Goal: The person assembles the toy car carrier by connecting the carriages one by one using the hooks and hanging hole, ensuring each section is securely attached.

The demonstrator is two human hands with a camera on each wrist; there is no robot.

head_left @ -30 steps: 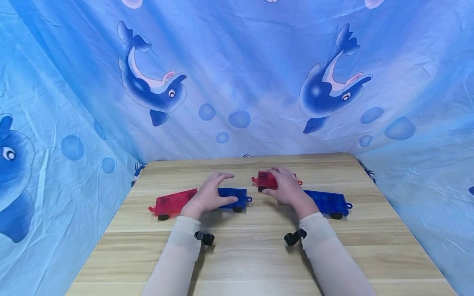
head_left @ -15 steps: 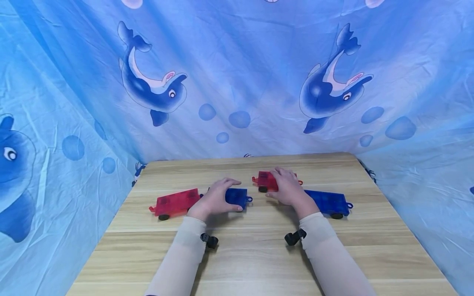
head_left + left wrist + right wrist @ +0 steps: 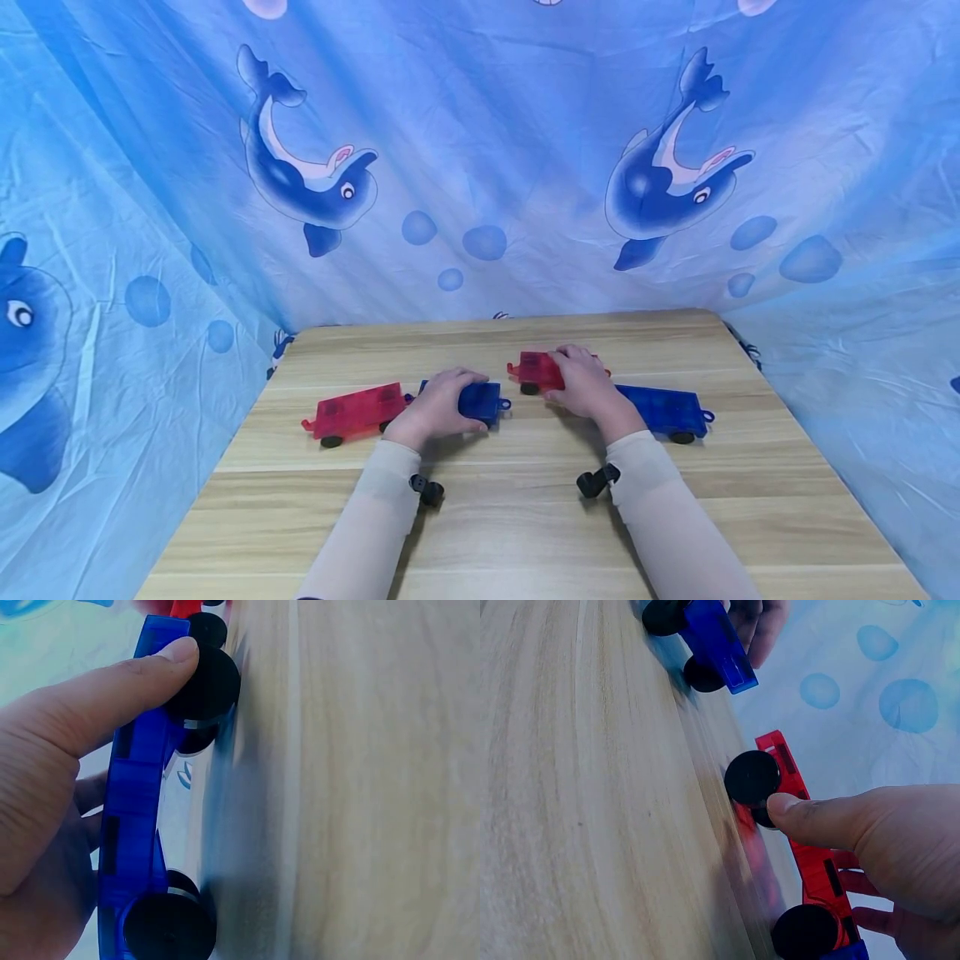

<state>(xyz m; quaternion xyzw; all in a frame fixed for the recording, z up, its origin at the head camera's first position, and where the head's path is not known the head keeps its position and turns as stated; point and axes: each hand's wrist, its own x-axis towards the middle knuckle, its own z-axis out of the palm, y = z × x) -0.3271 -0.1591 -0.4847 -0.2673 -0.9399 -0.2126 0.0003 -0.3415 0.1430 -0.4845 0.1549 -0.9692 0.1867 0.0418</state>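
Note:
My left hand (image 3: 438,408) grips a see-through blue toy wagon (image 3: 480,402) near the middle of the table. In the left wrist view, the thumb presses a black wheel (image 3: 206,686) while fingers reach behind the blue body. My right hand (image 3: 588,387) holds a red toy wagon (image 3: 536,372) slightly farther back, hook end to the left. Its thumb touches a wheel (image 3: 754,778) in the right wrist view, with fingers on the far side. A small gap separates the blue wagon's ring from the red wagon's hook. Palms cover part of both wagons.
Another red wagon (image 3: 360,412) stands left of the held blue one, seemingly linked to it. Behind my right wrist is another blue wagon (image 3: 667,408), its ring facing right. A dolphin-print cloth (image 3: 480,167) hangs behind the wooden table (image 3: 510,517).
My left hand has moved right along the blue wagon and its fingers have closed on it. The red wagon under my right hand has shifted slightly left and nearer.

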